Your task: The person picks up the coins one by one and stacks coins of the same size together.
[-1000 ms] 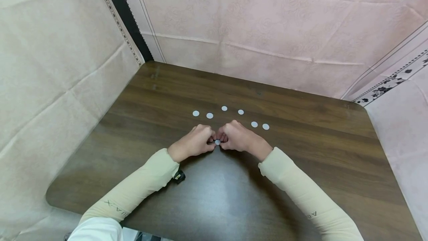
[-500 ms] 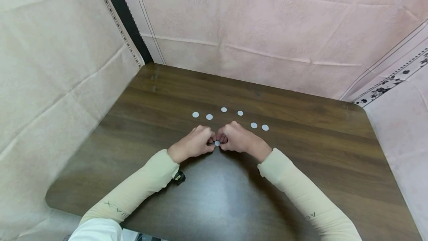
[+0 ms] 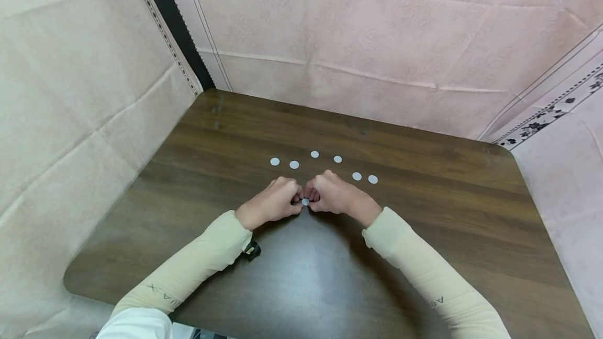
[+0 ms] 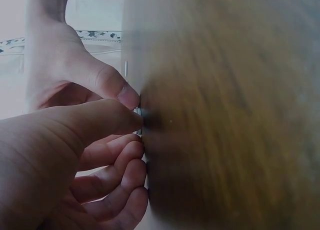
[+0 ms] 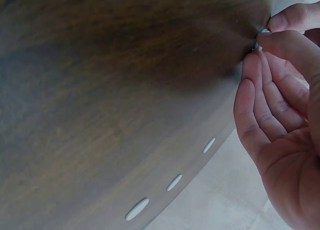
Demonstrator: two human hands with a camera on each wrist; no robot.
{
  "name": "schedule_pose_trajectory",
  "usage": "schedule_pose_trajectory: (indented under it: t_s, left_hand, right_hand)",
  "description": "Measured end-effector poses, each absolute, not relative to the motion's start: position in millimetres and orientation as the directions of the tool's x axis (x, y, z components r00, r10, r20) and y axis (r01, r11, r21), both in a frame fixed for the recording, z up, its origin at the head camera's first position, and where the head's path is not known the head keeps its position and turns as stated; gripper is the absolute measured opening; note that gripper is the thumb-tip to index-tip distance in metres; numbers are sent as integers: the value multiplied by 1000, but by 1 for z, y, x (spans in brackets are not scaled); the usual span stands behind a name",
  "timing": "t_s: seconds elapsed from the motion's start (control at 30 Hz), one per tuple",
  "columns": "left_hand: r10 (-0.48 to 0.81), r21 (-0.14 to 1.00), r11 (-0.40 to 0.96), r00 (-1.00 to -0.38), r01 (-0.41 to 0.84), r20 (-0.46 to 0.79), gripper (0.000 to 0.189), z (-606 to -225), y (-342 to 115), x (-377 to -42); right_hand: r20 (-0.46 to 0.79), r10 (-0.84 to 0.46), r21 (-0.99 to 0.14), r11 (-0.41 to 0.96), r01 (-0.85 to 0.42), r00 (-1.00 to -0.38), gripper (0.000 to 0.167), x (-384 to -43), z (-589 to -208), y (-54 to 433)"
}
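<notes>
At the middle of the table, my left hand (image 3: 275, 199) and right hand (image 3: 336, 194) meet around a small white disc (image 3: 305, 202). Curled fingers and a thumb tip from each side pinch its edges, close on the tabletop. In the left wrist view the disc's thin edge (image 4: 139, 111) shows between the thumbs, mostly hidden. Seen from the right wrist, the white edge (image 5: 259, 42) looks layered beside my right thumb. Beyond the hands, several matching white discs lie flat and apart in an uneven arc, from a left disc (image 3: 275, 161) to a right disc (image 3: 372, 179).
The dark wood table (image 3: 447, 234) has rounded corners. Pale patterned cloth (image 3: 358, 41) hangs behind it and at both sides. A small black device (image 3: 252, 250) sits under my left wrist. Light sleeves (image 3: 198, 252) cover both forearms.
</notes>
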State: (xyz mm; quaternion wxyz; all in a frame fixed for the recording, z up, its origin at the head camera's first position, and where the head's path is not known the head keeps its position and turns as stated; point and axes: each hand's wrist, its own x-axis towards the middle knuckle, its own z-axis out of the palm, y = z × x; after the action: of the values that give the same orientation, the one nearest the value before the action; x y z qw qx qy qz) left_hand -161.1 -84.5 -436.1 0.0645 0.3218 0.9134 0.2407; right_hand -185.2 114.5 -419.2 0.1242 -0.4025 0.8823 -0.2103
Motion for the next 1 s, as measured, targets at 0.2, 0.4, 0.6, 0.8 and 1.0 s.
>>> schedule_pose_trajectory:
  t_s: [0.2,0.4,0.6,0.8,1.0]
  left_hand:
    - [622,485,677,-783,553,26,15,-435,-84,-162]
    - [619,482,682,-785,550,19,9,-435,-85,-162]
    - [618,476,687,-786,549,14,10,-435,-84,-162]
    - [613,469,695,-790,544,9,8,-435,-82,-162]
    - [619,459,689,-785,561,31,6,-436,-83,-162]
  right_hand:
    - [-58,-759,-480,591,-648,-648,9,-187,-419,115]
    - [-48,-765,-481,581,-657,-642,9,-187,-420,115]
    - [-60,-769,-492,577,-652,-636,10,-188,-420,116]
    - [-92,-770,-537,573,-620,-632,15,-188,-416,121]
    - [-123,-737,-502,624,-599,-664,19,-189,-397,135]
